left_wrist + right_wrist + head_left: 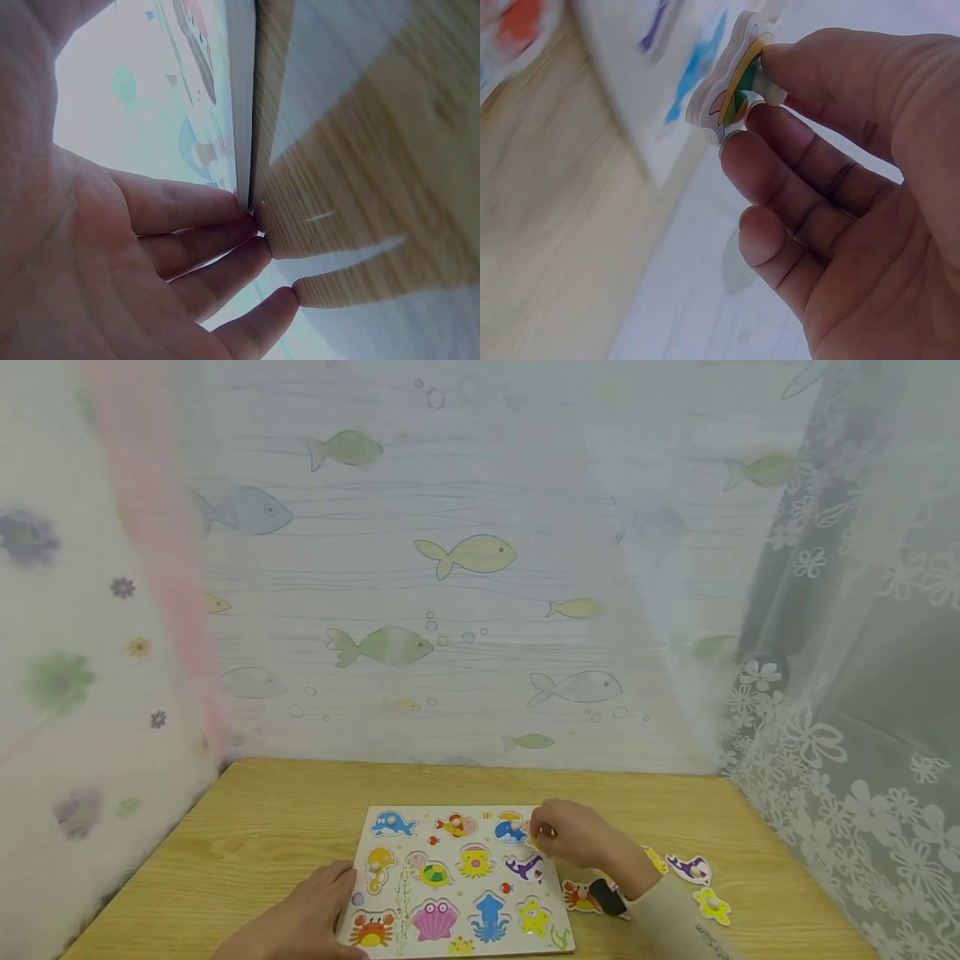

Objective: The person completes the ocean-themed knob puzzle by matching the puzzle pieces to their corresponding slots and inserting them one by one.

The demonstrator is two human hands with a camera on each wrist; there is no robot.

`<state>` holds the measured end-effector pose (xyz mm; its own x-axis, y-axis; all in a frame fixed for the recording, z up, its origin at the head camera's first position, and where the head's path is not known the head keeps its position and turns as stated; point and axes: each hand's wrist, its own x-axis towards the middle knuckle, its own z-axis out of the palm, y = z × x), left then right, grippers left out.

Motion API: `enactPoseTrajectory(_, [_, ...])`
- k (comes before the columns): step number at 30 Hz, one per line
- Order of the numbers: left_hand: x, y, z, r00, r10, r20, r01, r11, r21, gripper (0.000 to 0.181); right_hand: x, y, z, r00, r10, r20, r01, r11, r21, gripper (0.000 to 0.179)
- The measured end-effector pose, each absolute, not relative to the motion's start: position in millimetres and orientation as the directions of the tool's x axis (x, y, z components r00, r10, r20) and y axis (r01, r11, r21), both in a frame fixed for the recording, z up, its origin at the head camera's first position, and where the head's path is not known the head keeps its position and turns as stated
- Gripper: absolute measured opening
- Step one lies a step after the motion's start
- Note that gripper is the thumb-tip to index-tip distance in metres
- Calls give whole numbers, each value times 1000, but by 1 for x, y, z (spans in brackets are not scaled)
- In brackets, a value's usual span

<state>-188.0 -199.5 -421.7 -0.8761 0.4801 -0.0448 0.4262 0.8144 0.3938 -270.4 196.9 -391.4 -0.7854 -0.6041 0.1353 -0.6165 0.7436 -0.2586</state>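
Observation:
My right hand pinches a turtle puzzle piece by its knob, with thumb and fingertips. The piece has a green and yellow shell with pink parts, and it is tilted on edge in the right wrist view. This hand is over the upper right corner of a white peg puzzle board. My left hand rests at the board's left side. Its fingers extend to the board's edge in the left wrist view. Knobbed dolphin, fish and seahorse pieces sit in the board.
Right of the board lie a crab piece, a purple shark piece and a yellow starfish piece. Another yellow piece is partly behind the right forearm. Fish-patterned curtains hang beyond the wooden table.

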Motion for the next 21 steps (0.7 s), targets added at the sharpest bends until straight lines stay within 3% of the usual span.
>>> enactPoseTrajectory(21, [-190, -200, -424, -870, 492, -18, 448, 807, 384, 113, -270, 105, -380, -723, -681, 112, -682, 678, -274, 8])
